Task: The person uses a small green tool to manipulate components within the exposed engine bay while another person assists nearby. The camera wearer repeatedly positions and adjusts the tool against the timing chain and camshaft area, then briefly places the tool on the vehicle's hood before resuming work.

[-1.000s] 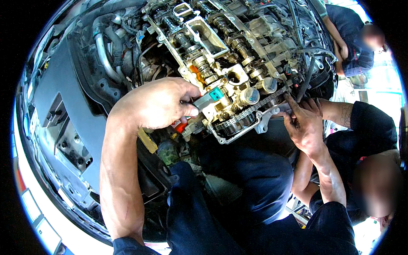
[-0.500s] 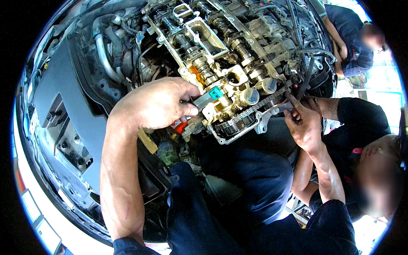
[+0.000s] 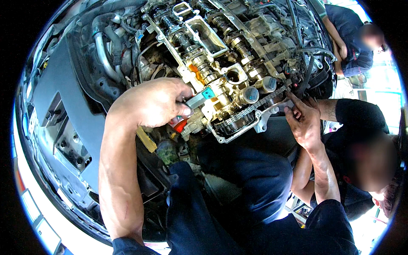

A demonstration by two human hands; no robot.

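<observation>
My left hand (image 3: 163, 102) grips a flat grey bar with a teal end (image 3: 200, 98) between thumb and fingers. Its teal end lies over the left edge of the opened engine head (image 3: 219, 91), beside a camshaft (image 3: 206, 70). At the head's near right corner, my right hand (image 3: 305, 123) has its fingers bent together close to the timing chain (image 3: 265, 102). What those fingertips hold, if anything, is hard to make out. Two round camshaft ends (image 3: 249, 94) sit between my hands. A red piece (image 3: 180, 126) shows just below my left hand.
A co-worker's arm (image 3: 328, 109) reaches in from the right, just behind my right hand. Another person (image 3: 346, 38) leans in at the far right. A dark panel (image 3: 70, 106) and hoses (image 3: 102, 51) lie on the left.
My left hand has drawn the bar slightly left and down, so its teal end has shifted off the middle. My right hand stays nearly still. The near co-worker's head has moved.
</observation>
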